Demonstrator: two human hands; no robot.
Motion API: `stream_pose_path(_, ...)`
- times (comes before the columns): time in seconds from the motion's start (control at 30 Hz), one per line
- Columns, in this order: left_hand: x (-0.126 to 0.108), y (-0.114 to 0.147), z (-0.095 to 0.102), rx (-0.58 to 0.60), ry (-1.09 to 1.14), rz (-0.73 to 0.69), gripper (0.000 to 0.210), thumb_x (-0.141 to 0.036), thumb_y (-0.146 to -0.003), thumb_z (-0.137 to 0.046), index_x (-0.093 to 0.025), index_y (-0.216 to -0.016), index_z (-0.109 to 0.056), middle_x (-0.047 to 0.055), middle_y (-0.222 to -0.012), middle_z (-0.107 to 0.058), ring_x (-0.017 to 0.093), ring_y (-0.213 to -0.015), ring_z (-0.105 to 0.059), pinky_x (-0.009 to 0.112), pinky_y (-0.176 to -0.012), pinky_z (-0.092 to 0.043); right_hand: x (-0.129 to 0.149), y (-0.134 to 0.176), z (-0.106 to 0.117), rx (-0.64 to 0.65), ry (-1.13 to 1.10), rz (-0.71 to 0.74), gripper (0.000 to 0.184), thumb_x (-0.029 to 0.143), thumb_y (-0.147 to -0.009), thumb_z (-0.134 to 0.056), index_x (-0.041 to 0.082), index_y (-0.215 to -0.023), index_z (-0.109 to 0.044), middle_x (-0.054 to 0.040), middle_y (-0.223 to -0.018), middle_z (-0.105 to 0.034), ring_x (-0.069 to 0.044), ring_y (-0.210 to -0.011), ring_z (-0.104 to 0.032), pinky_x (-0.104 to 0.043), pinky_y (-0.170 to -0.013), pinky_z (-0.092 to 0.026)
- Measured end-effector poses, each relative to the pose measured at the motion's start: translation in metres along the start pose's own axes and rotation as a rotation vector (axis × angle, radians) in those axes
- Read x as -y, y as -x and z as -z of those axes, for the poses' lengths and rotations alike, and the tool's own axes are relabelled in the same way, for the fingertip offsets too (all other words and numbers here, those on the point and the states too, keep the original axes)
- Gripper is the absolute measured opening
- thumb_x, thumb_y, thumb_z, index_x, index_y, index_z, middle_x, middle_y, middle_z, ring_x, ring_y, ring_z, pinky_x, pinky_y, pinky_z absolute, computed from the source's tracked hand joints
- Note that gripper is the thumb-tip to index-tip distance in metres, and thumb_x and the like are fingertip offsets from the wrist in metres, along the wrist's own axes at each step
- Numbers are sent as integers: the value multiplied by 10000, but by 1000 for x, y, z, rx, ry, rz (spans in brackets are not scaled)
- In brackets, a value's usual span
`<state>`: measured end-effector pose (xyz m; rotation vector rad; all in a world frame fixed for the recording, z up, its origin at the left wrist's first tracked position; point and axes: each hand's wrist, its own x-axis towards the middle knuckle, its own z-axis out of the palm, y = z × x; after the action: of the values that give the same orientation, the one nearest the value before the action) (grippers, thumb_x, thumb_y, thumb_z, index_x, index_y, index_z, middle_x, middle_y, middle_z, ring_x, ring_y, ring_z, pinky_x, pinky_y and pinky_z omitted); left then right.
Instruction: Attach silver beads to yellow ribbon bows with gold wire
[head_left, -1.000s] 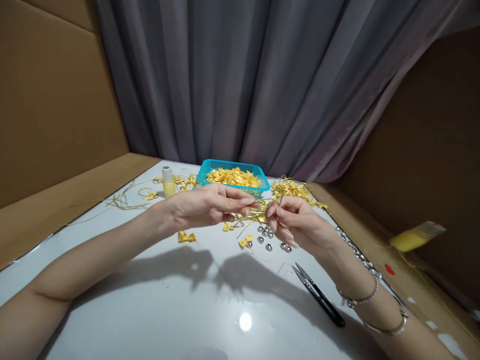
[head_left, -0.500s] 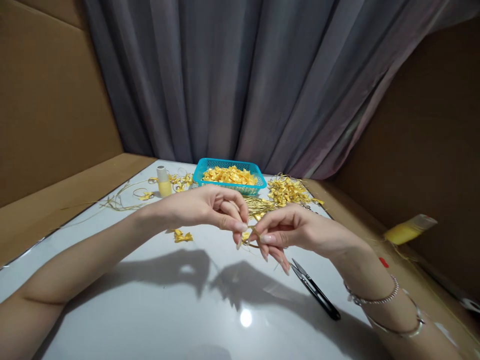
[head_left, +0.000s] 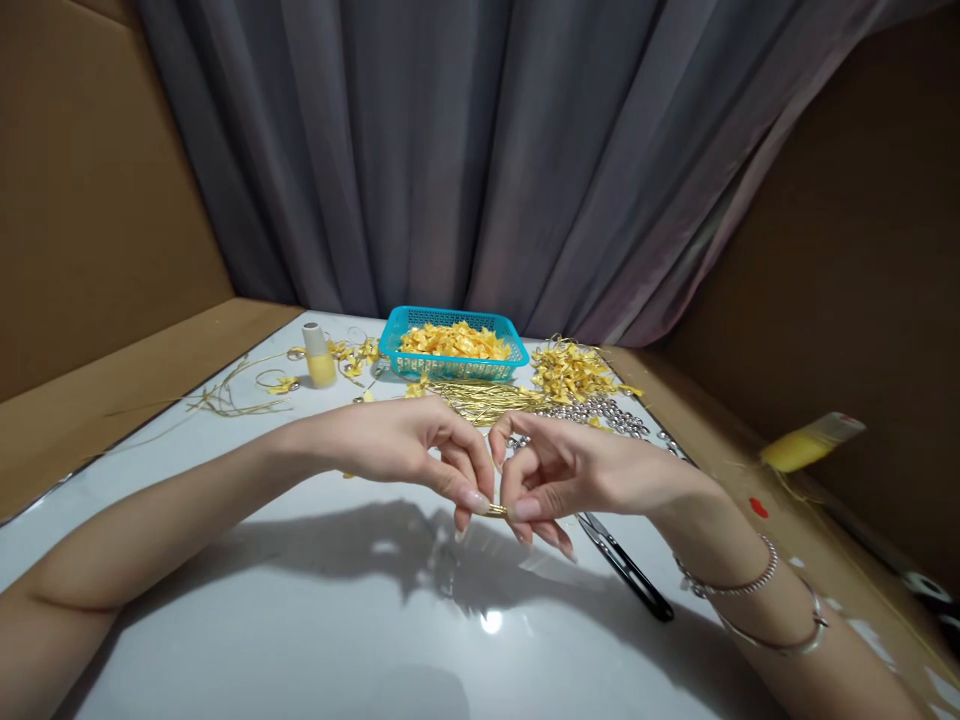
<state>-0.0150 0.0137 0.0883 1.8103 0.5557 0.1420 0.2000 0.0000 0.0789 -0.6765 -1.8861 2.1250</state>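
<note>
Between my two hands a short stretch of gold cord [head_left: 496,511] shows, pinched at both sides. My left hand [head_left: 416,450] is closed, thumb and fingertips pressed on the left end. On the right end, my right hand [head_left: 574,470] pinches with the thumb against its fingers, the other fingers curled below. Both hands are held above the white tabletop [head_left: 315,620], throwing shadows on it. Most of the cord is hidden by the fingers. Black thread snips [head_left: 630,573] lie beside my right hand, their tips partly behind its fingers.
Behind the hands stands a blue basket [head_left: 454,366] of yellow bows [head_left: 454,341]. Gold cords [head_left: 487,401], silver beads [head_left: 604,413] and a bow pile [head_left: 571,370] lie near it. A yellow bottle [head_left: 320,358] stands left; another yellow container [head_left: 814,442] lies right, by cardboard walls [head_left: 90,200].
Both hands have come lower and closer together, and the gold cord between them now lies level. The view has shifted slightly, showing more of the beads and cords behind.
</note>
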Motion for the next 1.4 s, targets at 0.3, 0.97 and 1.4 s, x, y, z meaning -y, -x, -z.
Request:
stream_pose_path(0.3, 4, -2, 2, 15, -152, -24, 155, -284, -833, -609, -185, -869, -724, 15, -719, -700, 127, -656, -574, 218, -598, -383, 1, 0, 0, 20, -18, 26, 296, 175, -804, -651, 168, -958, -398, 30, -677, -626, -51, -504, -576, -150, -463, -496)
stream_pose_path(0.97, -3, 2, -4, -57, -324, -12, 240, -330, -885, -532, -161, -846, -698, 44, -875, -690, 155, -814, -596, 225, -699, -399, 12, 1, -17, -246, 675, -23, 168, 278, -825, -604, 121, -831, -664, -41, -715, -665, -110, -620, -625, -205, -541, -472)
stream_pose_path(1.4, -7, 4, -7, -102, -433, -78, 113, -198, -849, -585, -176, -891, -688, 19, -1024, -672, 153, -887, -607, 213, -764, -406, 14, 2, -15, -239, 810, -33, 174, 202, -839, -549, 116, -802, -696, -47, -673, -686, -110, -591, -609, -202, -505, -423)
